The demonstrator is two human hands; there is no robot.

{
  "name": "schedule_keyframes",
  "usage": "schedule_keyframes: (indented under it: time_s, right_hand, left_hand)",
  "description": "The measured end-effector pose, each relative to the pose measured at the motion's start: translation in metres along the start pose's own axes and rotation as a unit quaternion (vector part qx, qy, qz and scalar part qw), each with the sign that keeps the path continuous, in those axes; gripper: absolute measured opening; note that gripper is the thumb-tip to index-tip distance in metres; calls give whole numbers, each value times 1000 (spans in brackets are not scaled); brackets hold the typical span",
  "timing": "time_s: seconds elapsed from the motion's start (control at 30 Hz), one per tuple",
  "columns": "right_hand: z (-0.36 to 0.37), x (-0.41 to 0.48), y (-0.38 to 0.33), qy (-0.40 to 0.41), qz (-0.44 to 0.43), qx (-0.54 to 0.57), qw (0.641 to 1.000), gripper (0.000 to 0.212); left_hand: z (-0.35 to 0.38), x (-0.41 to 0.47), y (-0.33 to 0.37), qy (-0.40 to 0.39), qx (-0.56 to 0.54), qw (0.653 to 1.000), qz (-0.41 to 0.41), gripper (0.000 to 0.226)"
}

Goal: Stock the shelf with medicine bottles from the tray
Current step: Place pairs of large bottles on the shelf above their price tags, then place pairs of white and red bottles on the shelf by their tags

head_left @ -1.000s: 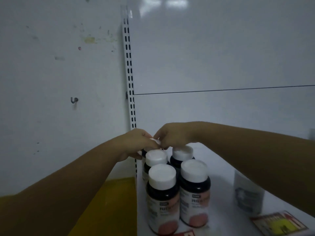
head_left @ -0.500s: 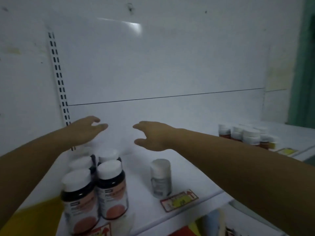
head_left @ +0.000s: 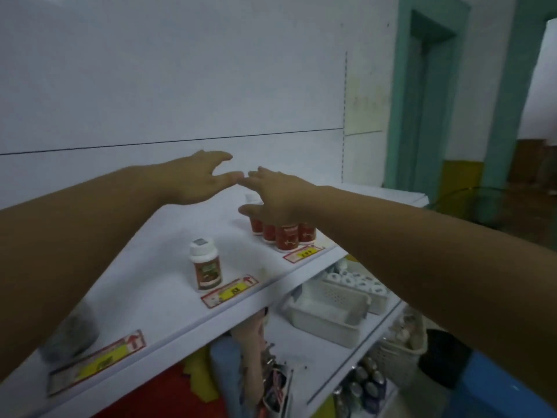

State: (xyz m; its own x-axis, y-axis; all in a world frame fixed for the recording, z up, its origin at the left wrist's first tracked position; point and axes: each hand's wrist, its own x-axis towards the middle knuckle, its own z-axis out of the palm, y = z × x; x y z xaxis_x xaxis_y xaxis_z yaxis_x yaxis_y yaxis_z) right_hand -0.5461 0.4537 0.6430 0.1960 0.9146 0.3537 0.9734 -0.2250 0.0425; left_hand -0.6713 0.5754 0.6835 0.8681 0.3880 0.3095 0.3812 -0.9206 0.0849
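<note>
Both my hands hover empty above the white shelf [head_left: 168,285]. My left hand [head_left: 196,179] has its fingers stretched out, pointing right. My right hand [head_left: 274,196] is spread open just over a cluster of several red-labelled medicine bottles [head_left: 284,235], hiding their caps. The fingertips of the two hands nearly meet. A single white-capped bottle [head_left: 205,265] with a red label stands alone nearer the shelf's front edge. On the lower shelf a white tray [head_left: 328,312] sits beside a second tray holding several white-capped bottles [head_left: 358,280].
Price tags [head_left: 230,291] are stuck along the shelf's front edge. A dark blurred bottle [head_left: 70,336] stands at the lower left behind my left forearm. Baskets [head_left: 398,357] and bottles fill the lower right. A teal door frame [head_left: 407,116] rises at the right.
My view has swung right, away from the dark white-capped bottles. Both hands let go of those bottles, opened, and moved right over the red-labelled cluster.
</note>
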Motion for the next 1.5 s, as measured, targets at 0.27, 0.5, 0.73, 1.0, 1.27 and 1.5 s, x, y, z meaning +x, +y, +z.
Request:
schedule_keyframes:
  time_s: [0.27,0.5,0.73,1.0,1.27,1.5]
  right_hand:
    - [13,-58,160,31,109,-21,993,60]
    - [33,-112,282,66,263,-19,962,46]
    - [113,-194,361,6,411,-6,912,60]
    - [266,-210,430,-97,346,123,925,55]
    - [390,-165,503,-164,195,254,933,46]
    - [438,-107,506,-189,152,93,966,33]
  left_hand:
    - [86,111,128,33,-100,988,110,64]
    - [186,191,247,7,-258,946,195,57]
    - [347,172,309,-117,-448,863,202,43]
    - [509,197,240,-192,-329,924,-9,44]
    - [569,261,248,-153,-204,957,-136,29]
    - [570,292,274,-296,-59,940,-156,39]
